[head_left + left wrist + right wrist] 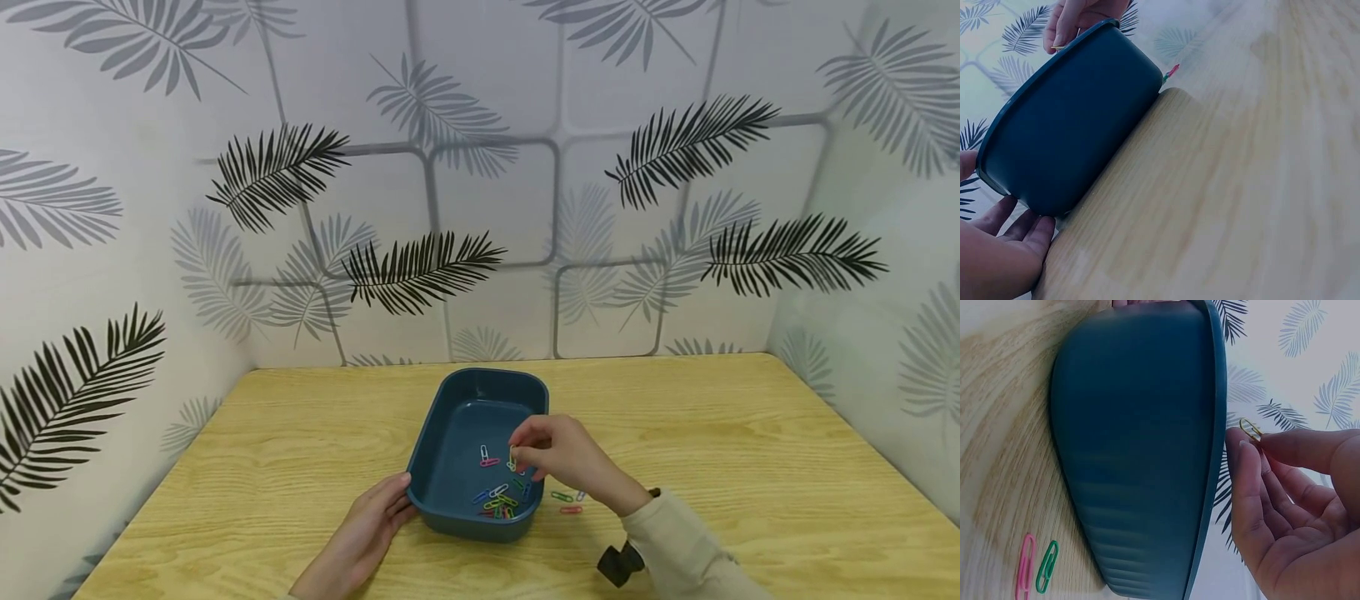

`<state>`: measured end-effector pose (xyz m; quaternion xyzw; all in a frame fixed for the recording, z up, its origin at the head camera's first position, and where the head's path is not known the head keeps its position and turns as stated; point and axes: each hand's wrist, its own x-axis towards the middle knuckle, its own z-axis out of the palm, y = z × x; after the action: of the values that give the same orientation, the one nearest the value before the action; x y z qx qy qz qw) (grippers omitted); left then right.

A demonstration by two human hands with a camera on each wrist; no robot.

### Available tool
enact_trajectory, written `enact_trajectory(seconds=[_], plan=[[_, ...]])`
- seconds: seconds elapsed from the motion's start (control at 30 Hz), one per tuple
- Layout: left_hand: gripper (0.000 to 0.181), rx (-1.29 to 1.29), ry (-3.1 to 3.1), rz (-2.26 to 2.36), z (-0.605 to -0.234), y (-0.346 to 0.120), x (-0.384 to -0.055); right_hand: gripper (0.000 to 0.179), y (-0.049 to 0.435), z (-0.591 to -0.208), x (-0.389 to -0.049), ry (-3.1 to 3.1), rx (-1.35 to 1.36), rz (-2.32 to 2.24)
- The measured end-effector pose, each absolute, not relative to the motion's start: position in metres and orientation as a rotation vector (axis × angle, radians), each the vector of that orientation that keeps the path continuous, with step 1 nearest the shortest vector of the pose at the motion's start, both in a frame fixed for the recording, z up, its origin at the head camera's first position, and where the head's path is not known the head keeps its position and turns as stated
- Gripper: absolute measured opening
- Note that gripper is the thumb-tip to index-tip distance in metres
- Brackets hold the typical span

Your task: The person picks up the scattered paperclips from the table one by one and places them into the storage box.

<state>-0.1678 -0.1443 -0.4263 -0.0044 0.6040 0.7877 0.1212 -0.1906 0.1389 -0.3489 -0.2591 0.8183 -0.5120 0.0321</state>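
Note:
A dark blue plastic bin point(465, 527) stands on the wooden table. My left hand point(367, 525) rests against its near left corner, thumb at the rim and fingertips on the outer wall. Over the bin's right side, my right hand point(566, 454) pinches a yellow paper clip point(1249, 429) between thumb and forefinger, at about rim height. Several coloured paper clips point(501, 502) lie in a cluster at the near end of the bin's floor. Further in are a white paper clip point(483, 452) and a pink paper clip point(490, 462).
On the table right of the bin lie a green paper clip point(562, 497), a pink paper clip point(1025, 565) and a pale one point(581, 496). A black strap device point(621, 564) is on the right wrist. A leaf-patterned wall point(495, 308) rises behind the wooden table point(300, 433).

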Motion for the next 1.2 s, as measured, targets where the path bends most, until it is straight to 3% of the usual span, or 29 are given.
enact_trajectory(seconds=[1.2], plan=[[0.063, -0.015, 1.750, 2.314, -0.425, -0.144, -0.166, 0.011, 0.153, -0.347, -0.200, 2.588, -0.896, -1.429]])
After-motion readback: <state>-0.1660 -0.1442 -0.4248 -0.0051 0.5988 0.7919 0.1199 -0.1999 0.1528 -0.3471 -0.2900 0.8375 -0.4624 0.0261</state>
